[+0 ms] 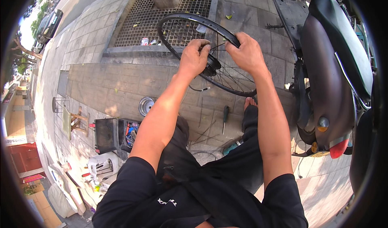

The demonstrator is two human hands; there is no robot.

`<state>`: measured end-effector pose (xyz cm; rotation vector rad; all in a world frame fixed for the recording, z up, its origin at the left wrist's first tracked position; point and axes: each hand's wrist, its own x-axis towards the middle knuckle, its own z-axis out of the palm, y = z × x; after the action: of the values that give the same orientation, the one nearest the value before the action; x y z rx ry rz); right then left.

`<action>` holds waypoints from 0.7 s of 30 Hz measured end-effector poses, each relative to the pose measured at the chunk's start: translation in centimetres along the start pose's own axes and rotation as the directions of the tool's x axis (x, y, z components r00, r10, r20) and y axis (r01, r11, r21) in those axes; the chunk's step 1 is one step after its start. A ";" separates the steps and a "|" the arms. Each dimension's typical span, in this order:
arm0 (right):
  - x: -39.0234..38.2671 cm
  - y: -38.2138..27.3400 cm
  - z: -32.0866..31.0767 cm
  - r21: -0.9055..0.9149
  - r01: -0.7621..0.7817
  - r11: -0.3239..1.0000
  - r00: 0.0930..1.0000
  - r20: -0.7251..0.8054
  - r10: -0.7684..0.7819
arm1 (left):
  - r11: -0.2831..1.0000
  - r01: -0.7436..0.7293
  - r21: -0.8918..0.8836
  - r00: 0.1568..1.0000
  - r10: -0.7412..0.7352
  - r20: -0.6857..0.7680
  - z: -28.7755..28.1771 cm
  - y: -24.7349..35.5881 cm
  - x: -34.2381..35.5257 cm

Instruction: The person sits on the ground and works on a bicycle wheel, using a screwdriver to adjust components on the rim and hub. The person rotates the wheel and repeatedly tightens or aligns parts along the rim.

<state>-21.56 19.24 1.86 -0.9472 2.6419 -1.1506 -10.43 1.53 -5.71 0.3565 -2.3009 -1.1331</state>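
Note:
A black spoked wheel rim (202,21) without a tyre is held up tilted in front of me. Its dark hub (211,66) sits low among the thin spokes, and a short cable (199,90) with a pale plug end hangs near it. My right hand (247,54) is closed around the right part of the rim. Just above the hub, inside the rim, my left hand (194,57) has its thumb and fingers pinched together. What they hold, if anything, is too small to make out. A dark-handled screwdriver (226,115) lies on the paving below the wheel.
A parked scooter (323,70) stands close on my right. To my left are an open toolbox (107,135), a round silver metal part (146,106), a white container (103,165) and a wooden stool (79,122). A tree grate (133,30) lies ahead.

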 end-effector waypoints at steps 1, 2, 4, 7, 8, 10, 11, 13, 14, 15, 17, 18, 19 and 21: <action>0.0 0.0 0.1 0.007 0.006 1.000 1.000 -0.006 -0.006 | 1.000 -0.011 0.016 1.000 0.011 0.010 0.0 -0.4 -0.1; -0.1 0.2 0.3 0.015 0.009 1.000 1.000 -0.015 -0.009 | 0.999 -0.024 0.032 0.999 0.024 0.024 -0.2 -0.1 -0.3; -0.2 0.4 0.3 0.023 0.006 1.000 1.000 -0.023 -0.006 | 1.000 -0.019 0.025 0.999 0.018 0.035 -0.2 0.5 -0.5; -0.4 0.0 0.1 0.034 -0.011 0.999 1.000 -0.017 0.012 | 1.000 0.010 -0.024 1.000 -0.009 0.030 -0.4 1.5 -0.5; -0.5 0.1 0.2 0.040 -0.023 0.999 1.000 -0.012 0.024 | 1.000 0.014 -0.017 0.999 -0.013 0.033 -0.4 1.7 -0.6; -0.4 0.0 -0.1 0.036 -0.039 0.999 0.999 0.000 0.039 | 1.000 0.020 -0.003 0.999 -0.019 0.039 -0.3 2.0 -0.5; -0.4 0.0 -0.1 0.030 -0.045 0.999 0.999 0.012 0.045 | 1.000 0.018 0.021 0.998 -0.020 0.068 -0.4 1.8 -0.3; -0.5 -0.2 -0.3 0.028 -0.052 0.998 0.998 0.023 0.051 | 1.000 -0.002 0.014 0.998 0.001 0.062 -0.2 1.6 -0.3; -0.5 -0.2 -0.4 0.036 -0.054 0.998 0.998 0.021 0.054 | 1.000 -0.014 0.013 0.998 0.013 0.061 -0.1 1.7 -0.3; -0.6 -0.2 -0.4 0.043 -0.056 0.997 0.998 0.019 0.055 | 1.000 -0.015 0.009 0.998 0.014 0.062 -0.1 1.8 -0.3; -0.6 -0.3 -0.4 0.028 -0.048 0.998 0.999 0.024 0.047 | 1.000 -0.018 0.007 0.998 0.017 0.062 -0.2 2.2 -0.4; -0.6 -0.2 -0.3 0.022 -0.041 0.999 0.999 0.026 0.041 | 1.000 -0.024 0.005 0.998 0.024 0.054 -0.2 2.2 -0.4; -0.8 0.0 0.1 0.043 0.014 0.999 0.999 -0.039 -0.012 | 1.000 -0.031 0.003 0.999 0.030 0.045 -0.1 2.1 -0.4; -1.0 0.1 0.2 0.034 0.012 0.999 0.999 -0.030 -0.011 | 0.999 -0.031 -0.026 0.999 0.032 0.025 0.1 1.9 -0.4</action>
<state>-20.72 19.76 1.55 -0.9480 2.6344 -1.2181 -10.13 2.98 -4.41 0.2969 -2.3038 -1.1563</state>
